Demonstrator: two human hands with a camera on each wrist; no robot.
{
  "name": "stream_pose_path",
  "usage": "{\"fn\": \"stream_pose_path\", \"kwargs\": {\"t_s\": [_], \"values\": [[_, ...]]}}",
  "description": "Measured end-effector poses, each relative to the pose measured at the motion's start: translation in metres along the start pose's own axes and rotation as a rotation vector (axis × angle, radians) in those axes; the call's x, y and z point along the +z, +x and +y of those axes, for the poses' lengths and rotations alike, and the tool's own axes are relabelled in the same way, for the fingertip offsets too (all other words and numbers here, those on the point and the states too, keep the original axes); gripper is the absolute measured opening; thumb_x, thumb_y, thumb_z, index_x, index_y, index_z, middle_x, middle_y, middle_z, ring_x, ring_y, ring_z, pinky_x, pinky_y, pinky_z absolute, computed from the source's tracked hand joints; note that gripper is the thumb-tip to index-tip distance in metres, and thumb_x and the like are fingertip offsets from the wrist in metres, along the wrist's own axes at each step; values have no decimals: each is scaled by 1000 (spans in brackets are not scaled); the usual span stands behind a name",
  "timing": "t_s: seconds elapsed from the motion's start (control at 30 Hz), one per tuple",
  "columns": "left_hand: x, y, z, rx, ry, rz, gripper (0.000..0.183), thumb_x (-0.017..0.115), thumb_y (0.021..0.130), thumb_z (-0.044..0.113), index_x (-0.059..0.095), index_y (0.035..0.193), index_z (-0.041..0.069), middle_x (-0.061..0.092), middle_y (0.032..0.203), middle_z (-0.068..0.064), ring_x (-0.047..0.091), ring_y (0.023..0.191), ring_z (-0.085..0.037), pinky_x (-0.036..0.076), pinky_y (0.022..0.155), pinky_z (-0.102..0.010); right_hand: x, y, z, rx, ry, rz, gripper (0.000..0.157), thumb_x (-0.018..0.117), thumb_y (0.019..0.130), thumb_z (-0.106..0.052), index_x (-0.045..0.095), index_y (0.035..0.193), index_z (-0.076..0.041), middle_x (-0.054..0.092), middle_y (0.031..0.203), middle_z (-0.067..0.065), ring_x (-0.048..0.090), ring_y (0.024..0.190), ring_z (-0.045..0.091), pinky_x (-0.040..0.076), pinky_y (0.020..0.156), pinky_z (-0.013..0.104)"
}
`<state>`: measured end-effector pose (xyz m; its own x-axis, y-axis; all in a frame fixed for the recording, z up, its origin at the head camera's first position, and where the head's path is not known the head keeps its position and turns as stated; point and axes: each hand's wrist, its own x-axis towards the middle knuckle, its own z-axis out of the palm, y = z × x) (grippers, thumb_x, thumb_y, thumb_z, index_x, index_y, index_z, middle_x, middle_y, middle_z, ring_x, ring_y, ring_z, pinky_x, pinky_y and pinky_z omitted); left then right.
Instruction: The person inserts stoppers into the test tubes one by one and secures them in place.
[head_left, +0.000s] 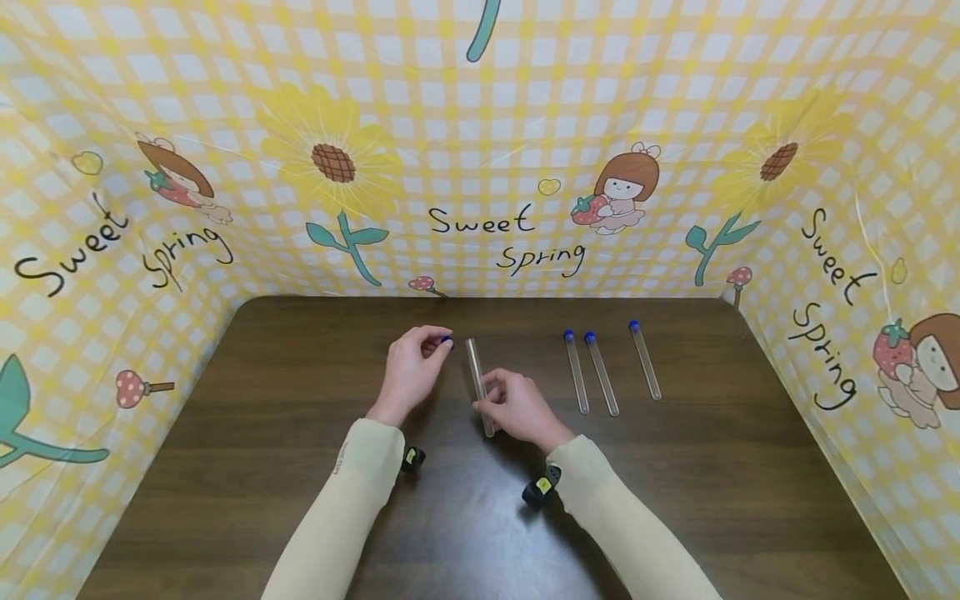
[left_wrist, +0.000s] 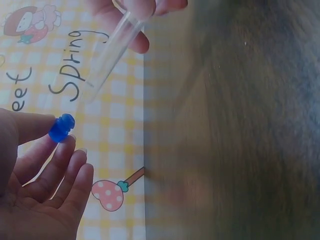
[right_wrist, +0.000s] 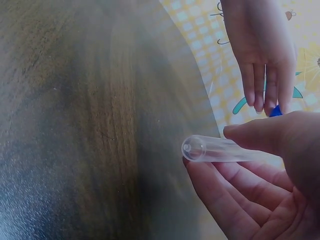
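Observation:
Between thumb and fingertips, my left hand pinches a small blue cap; its ribbed plug end shows in the left wrist view. My right hand holds a clear test tube near its lower part, thumb on one side and fingers on the other. The tube has no cap on it and its upper end points away from me, tilted slightly left. In the right wrist view its rounded bottom faces the camera. Cap and tube are apart, with a small gap between them.
To the right on the dark wooden table lie three blue-capped test tubes, a left one, a middle one and a right one. A yellow checked cloth walls the back and both sides.

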<state>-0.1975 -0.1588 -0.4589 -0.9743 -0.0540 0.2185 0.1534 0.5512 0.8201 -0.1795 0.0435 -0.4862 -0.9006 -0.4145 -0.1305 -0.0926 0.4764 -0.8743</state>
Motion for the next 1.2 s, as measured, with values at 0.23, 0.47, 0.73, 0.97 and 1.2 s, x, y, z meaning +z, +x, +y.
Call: {"fn": "stream_pose_path", "kwargs": {"t_s": [0.23,0.47,0.73,0.97,1.2], "values": [[5,1,2,0,-7,7,17,68,100,14,74,114,5,68,103,-8,63,93,-22,54,85,-37,2,1,1,-5,40,-11,41,74,93,-5,58,131,1,69,84,2,66,61,18,55,55,31],[9,4,4,19,-20,-2,18,68,100,14,73,114,4,67,102,-8,62,92,-22,54,83,-36,1,1,1,-15,59,-35,40,75,92,-3,58,128,0,69,85,2,67,61,20,57,56,33],[10,7,8,13,-30,-15,19,66,101,15,73,115,4,67,101,-8,61,92,-22,53,83,-37,1,0,0,-9,75,-54,34,74,92,0,58,123,-3,69,86,3,68,63,23,57,56,34],[11,9,12,20,-30,-20,19,66,102,16,74,115,5,67,100,-6,61,90,-21,53,82,-35,0,0,0,-37,71,-59,35,74,91,0,59,122,-3,69,86,3,68,62,24,56,54,34],[12,10,14,29,-25,-30,19,65,102,15,74,115,4,69,101,-7,63,91,-22,53,83,-37,-1,-1,1,-45,61,-47,35,74,91,0,59,123,-4,69,86,2,67,61,20,56,55,33]]}}
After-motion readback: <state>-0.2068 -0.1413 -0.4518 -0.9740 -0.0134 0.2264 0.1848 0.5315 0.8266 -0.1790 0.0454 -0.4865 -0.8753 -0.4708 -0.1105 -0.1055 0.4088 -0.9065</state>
